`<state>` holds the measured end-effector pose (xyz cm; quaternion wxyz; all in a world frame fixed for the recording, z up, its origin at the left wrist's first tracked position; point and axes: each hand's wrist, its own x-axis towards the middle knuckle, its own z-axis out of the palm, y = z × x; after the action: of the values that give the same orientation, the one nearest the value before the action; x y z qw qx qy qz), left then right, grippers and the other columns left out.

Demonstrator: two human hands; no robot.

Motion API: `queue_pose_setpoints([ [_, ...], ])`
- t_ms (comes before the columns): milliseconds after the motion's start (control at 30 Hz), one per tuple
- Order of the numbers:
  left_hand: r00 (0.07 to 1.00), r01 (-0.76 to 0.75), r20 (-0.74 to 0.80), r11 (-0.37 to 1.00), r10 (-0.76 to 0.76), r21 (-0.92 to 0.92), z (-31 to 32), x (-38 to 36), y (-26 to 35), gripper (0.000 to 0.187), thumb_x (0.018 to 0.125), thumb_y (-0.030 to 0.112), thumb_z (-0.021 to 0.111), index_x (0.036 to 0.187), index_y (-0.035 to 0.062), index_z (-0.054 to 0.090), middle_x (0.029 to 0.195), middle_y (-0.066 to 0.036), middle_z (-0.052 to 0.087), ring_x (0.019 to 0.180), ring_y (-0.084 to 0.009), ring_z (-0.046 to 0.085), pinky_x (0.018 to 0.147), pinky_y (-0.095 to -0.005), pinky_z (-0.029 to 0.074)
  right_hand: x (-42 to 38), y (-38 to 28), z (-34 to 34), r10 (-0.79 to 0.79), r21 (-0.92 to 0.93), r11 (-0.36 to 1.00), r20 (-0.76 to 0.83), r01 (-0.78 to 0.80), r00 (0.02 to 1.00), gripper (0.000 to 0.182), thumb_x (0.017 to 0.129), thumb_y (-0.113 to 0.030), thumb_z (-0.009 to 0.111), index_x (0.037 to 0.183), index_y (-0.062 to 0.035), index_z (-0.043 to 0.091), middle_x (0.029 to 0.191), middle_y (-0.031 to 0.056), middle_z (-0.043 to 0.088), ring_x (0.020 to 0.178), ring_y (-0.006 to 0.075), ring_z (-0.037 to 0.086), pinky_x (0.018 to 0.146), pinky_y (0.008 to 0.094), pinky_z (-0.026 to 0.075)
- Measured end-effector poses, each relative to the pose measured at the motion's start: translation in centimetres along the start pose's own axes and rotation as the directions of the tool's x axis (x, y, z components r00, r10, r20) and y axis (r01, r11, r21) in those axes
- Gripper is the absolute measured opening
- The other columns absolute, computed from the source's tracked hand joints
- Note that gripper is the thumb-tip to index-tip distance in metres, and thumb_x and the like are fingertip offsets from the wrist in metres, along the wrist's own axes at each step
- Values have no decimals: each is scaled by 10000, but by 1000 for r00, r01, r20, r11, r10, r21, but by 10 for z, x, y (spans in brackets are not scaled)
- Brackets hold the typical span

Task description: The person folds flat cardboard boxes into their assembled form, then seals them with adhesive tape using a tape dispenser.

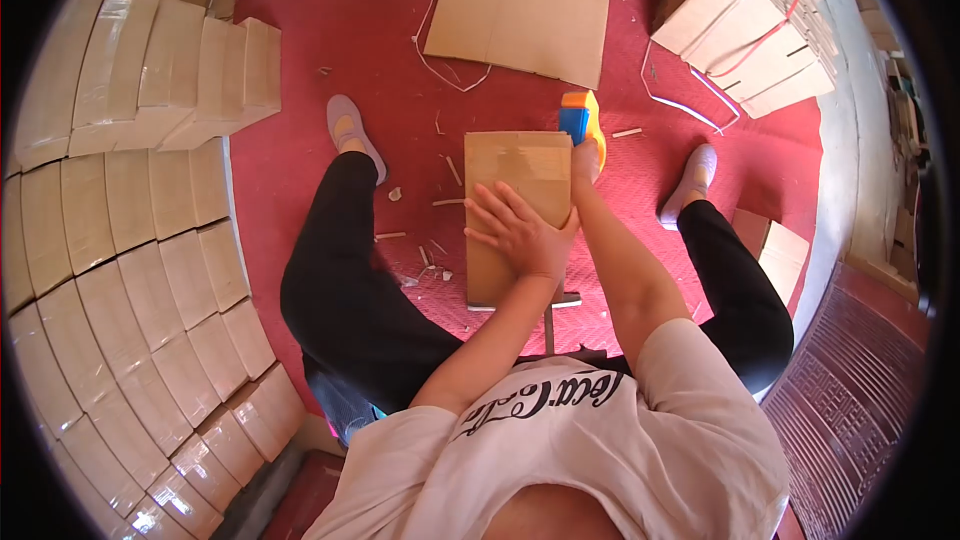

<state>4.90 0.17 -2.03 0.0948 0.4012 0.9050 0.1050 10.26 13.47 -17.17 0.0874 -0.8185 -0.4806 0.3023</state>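
A closed cardboard box (518, 155) stands between my legs, with a strip of shiny tape across its upper part. My left hand (515, 230) lies flat on the box, its fingers spread. Just beyond the box's right edge, my right hand (587, 158) is wrapped round a yellow, orange and blue tape dispenser (575, 122). Part of that hand is hidden behind the dispenser and the forearm.
Stacked cartons (120, 230) line the left side. A flat cardboard sheet (520, 15) lies ahead on the red floor (290, 60), near white straps and scraps. Bundled flattened boxes (745, 35) stand at the upper right. A small carton (782, 255) sits beyond my right leg.
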Motion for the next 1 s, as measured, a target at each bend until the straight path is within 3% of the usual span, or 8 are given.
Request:
queue_pose_setpoints([
  [233, 998, -62, 15, 993, 64, -105, -5, -3, -11, 1033, 689, 557, 634, 1398, -54, 197, 1466, -297, 106, 1358, -480, 59, 1021, -682, 45, -9, -2, -21, -186, -290, 935, 84, 203, 979, 524, 796, -469, 637, 994, 0, 516, 904, 206, 644, 845, 380, 643, 726, 470, 508],
  [333, 996, -62, -69, 985, 52, -160, -2, -4, -16, 936, 736, 516, 608, 1389, -41, 236, 1458, -281, 164, 1365, -453, 89, 1039, -653, 71, -30, -30, -63, -227, -107, 972, -191, 209, 955, 484, 798, -437, 646, 957, -2, 505, 872, 211, 629, 815, 394, 630, 696, 474, 495],
  [433, 999, 19, -24, 927, -30, -374, -14, 10, -28, 850, 727, 479, 627, 1349, -15, 323, 1440, -232, 249, 1347, -431, 174, 1014, -651, 151, -63, -71, -99, -356, 94, 900, -404, 425, 843, 410, 779, -320, 685, 899, -6, 452, 797, 218, 586, 730, 429, 578, 667, 513, 445],
  [567, 983, -8, -180, 978, -30, -209, -28, 65, -45, 788, 778, 524, 583, 1324, -4, 373, 1360, -226, 381, 1261, -386, 343, 1013, -510, 271, -67, -70, -72, -630, -93, 742, -434, 664, 644, 409, 768, -277, 678, 924, 10, 431, 768, 229, 577, 680, 455, 548, 636, 524, 427],
  [667, 953, 194, 295, 889, -71, -415, -10, 108, -70, 741, 821, 550, 558, 1311, 13, 416, 1300, -174, 471, 1188, -300, 446, 976, -400, 356, -65, -68, -73, -469, 23, 850, -422, 526, 776, 411, 776, -290, 677, 922, 9, 435, 768, 227, 580, 701, 453, 557, 651, 513, 435],
  [733, 726, 505, 621, 385, 296, -773, 8, 121, -85, 761, 848, 570, 545, 1359, 43, 345, 1325, -128, 441, 1222, -234, 417, 1005, -335, 339, -62, -65, -76, -398, 135, 869, -380, 476, 835, 401, 796, -304, 665, 921, 10, 449, 781, 234, 590, 728, 438, 575, 667, 493, 445],
  [833, 649, 681, 655, 88, 386, -727, 26, 122, -98, 693, 886, 569, 488, 1368, 89, 357, 1346, -78, 432, 1223, -199, 406, 1018, -344, 330, -43, -54, -61, -242, 437, 833, -266, 340, 933, 384, 824, -322, 643, 926, 14, 488, 822, 234, 604, 748, 412, 593, 688, 467, 453],
  [1000, 610, 745, 683, 3, 402, -667, 32, 116, -96, 683, 888, 583, 468, 1347, 81, 405, 1316, -83, 471, 1202, -194, 435, 992, -323, 358, -17, -22, -37, -181, 509, 817, -222, 273, 958, 415, 804, -327, 668, 937, 34, 514, 833, 225, 607, 767, 386, 598, 704, 461, 452],
])
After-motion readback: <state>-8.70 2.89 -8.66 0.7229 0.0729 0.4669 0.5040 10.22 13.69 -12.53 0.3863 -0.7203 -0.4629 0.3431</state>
